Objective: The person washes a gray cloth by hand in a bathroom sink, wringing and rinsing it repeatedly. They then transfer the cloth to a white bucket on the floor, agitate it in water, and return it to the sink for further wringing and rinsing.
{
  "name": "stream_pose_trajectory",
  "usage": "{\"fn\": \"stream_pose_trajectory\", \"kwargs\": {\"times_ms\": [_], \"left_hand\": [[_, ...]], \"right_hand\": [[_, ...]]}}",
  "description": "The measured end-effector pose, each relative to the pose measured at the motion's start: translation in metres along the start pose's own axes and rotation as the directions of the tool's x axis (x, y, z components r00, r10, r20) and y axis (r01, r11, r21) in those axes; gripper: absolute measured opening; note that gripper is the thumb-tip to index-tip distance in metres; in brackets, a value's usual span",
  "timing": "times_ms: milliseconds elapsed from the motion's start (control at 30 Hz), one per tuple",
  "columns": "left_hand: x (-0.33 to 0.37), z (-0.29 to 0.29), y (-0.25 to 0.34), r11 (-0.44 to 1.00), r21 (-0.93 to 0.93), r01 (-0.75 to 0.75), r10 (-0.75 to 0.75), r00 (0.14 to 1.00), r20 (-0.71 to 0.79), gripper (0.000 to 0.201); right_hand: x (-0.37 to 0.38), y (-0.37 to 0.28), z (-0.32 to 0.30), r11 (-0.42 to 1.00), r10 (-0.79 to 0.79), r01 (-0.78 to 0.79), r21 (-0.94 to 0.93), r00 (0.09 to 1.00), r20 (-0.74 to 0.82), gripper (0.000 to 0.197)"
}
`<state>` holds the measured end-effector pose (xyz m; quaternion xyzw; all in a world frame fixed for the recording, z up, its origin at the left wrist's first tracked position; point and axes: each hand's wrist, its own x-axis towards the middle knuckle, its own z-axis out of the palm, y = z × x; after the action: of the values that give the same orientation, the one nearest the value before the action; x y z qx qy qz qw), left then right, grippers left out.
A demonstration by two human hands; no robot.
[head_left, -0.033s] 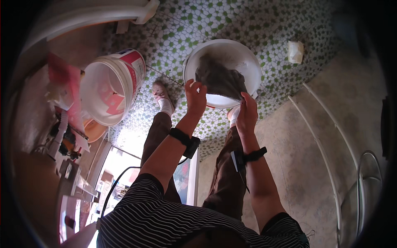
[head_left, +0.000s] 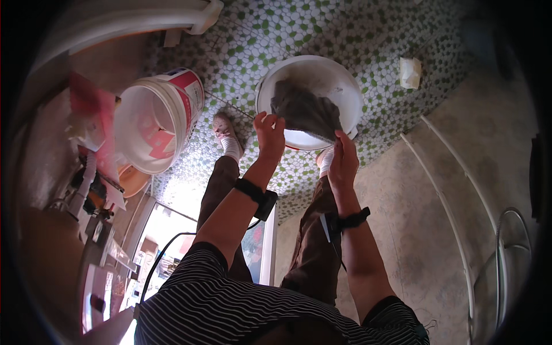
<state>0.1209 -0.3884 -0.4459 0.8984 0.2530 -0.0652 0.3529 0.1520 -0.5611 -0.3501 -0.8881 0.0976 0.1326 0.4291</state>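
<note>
A dark grey cloth hangs stretched over a round white basin on the floor, its far part lying down inside. My left hand is closed at the cloth's near left edge, pinching it between thumb and fingers. At the near right corner, my right hand grips the cloth with its fingertips, close to the basin's rim. The edge between the two hands is pulled fairly straight. Folds hide part of the basin's bottom, where brownish dirt or murky water shows; I cannot tell which.
A large white and red bucket lies tipped to the left, its mouth facing me. A pale block sits on the pebble-patterned floor at right. White pipes and a shower hose run along the right wall. My shoe stands beside the basin.
My left hand has shifted very slightly to the left, and its finger gap looks smaller. The right hand keeps its hold on the cloth.
</note>
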Motion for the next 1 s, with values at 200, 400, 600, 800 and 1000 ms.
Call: {"fn": "stream_pose_trajectory", "kwargs": {"times_ms": [200,400,600,800,1000], "left_hand": [[-0.017,-0.052,0.059,-0.016,-0.463,0.886,-0.560,0.376,0.739,0.040],[-0.026,-0.061,0.077,-0.209,-0.415,0.885,-0.036,0.417,0.908,0.066],[-0.025,-0.088,0.127,0.088,-0.447,0.890,-0.315,0.450,0.835,0.072],[-0.020,-0.092,0.121,0.850,-0.305,0.430,-0.253,0.840,0.480,0.064],[-0.011,-0.113,0.127,0.933,-0.135,0.335,-0.187,0.768,0.612,0.038]], "right_hand": [[-0.033,-0.087,-0.030,0.966,-0.149,0.146,0.213,0.989,-0.003,0.019],[-0.050,-0.135,-0.061,0.941,-0.272,0.248,0.228,0.959,0.080,0.027],[-0.049,-0.129,-0.078,0.921,-0.385,0.371,0.120,0.914,0.128,0.034],[-0.044,-0.133,-0.085,0.847,-0.507,0.531,0.030,0.789,0.347,0.043],[-0.036,-0.127,-0.088,0.833,-0.500,0.553,-0.006,0.758,0.419,0.046]]}}
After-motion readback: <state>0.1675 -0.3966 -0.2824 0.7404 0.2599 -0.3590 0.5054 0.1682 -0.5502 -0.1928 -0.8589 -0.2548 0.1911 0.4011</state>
